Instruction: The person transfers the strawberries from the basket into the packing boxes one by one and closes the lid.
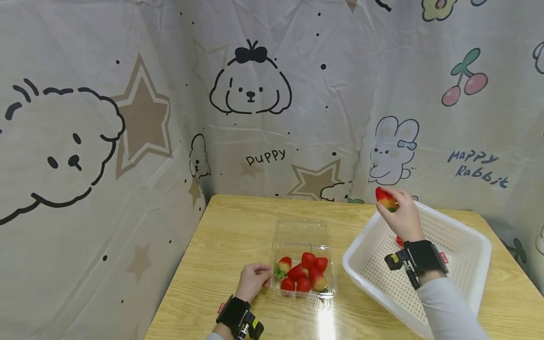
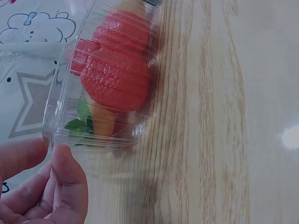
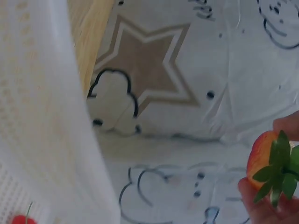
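A strawberry, red at the tip and yellowish near its green leaves, is pinched between the thumb and fingers of my right hand, above the far left rim of a white perforated basket. The leaves face the right wrist camera. My left hand pinches the left rim of a clear plastic box between thumb and finger. Strawberries and cherries fill the box, whose clear lid lies folded back behind it.
A red cherry with a stem lies inside the basket, partly hidden by the right wrist in the head view. The wooden table is backed by a printed cloth behind and on the sides.
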The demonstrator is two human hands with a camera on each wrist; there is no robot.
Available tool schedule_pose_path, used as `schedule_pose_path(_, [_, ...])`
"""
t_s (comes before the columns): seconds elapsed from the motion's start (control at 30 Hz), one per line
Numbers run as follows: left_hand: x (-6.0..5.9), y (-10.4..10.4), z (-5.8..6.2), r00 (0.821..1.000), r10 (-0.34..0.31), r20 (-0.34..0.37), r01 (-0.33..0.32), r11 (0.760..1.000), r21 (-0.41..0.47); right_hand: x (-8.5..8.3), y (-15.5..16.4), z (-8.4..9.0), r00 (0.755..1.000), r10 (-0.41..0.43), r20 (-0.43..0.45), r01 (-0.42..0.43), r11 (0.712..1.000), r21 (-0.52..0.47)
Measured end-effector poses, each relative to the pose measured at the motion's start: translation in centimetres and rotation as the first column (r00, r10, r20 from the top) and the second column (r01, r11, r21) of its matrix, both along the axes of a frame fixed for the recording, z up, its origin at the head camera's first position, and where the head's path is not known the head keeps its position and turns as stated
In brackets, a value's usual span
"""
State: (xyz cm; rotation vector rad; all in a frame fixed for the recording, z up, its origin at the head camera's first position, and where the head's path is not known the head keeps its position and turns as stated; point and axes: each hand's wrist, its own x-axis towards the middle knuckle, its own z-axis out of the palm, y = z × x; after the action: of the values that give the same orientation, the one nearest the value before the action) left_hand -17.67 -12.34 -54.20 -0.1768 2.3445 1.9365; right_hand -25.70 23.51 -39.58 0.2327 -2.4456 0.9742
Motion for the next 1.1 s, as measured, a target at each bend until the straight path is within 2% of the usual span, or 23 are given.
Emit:
schedule_pose_path(0.1, [0.1, 0.0, 0.1, 1.000, 0.001, -0.006, -0.001, 1.000, -0.001, 0.0, -1.7, -0.1, 0.990, 0.109, -0.094, -0.110, 0.994, 0.003])
schedule_pose_path(0.2, [0.2, -0.1, 0.1, 1.000, 0.003, -0.004, -0.003, 1.000, -0.001, 0.1, -3.6, -0.5, 0.963, 0.213, -0.163, -0.214, 0.977, 0.015])
schedule_pose_path(0.3, [0.1, -0.1, 0.0, 1.000, 0.005, 0.003, -0.005, 1.000, -0.001, 0.5, -5.6, -1.0, 0.940, 0.295, -0.174, -0.293, 0.955, 0.038])
schedule_pose_path(0.6, [-0.1, 0.0, -0.3, 1.000, 0.009, 0.015, -0.009, 1.000, 0.008, 1.6, -11.1, -3.8, 0.875, 0.483, -0.034, -0.480, 0.875, 0.070])
schedule_pose_path(0.77, [0.0, 0.0, -0.3, 1.000, 0.009, 0.018, -0.009, 1.000, 0.009, 2.3, -13.1, -5.6, 0.843, 0.530, 0.089, -0.537, 0.836, 0.115])
schedule_pose_path(0.97, [0.0, 0.0, -0.4, 1.000, 0.009, 0.005, -0.009, 1.000, 0.011, 2.4, -14.3, -8.4, 0.804, 0.580, 0.129, -0.594, 0.783, 0.183])
schedule_pose_path(1.1, [-0.1, 0.0, -0.5, 1.000, 0.013, 0.010, -0.013, 1.000, 0.011, 2.4, -14.9, -9.6, 0.790, 0.584, 0.188, -0.613, 0.761, 0.213])
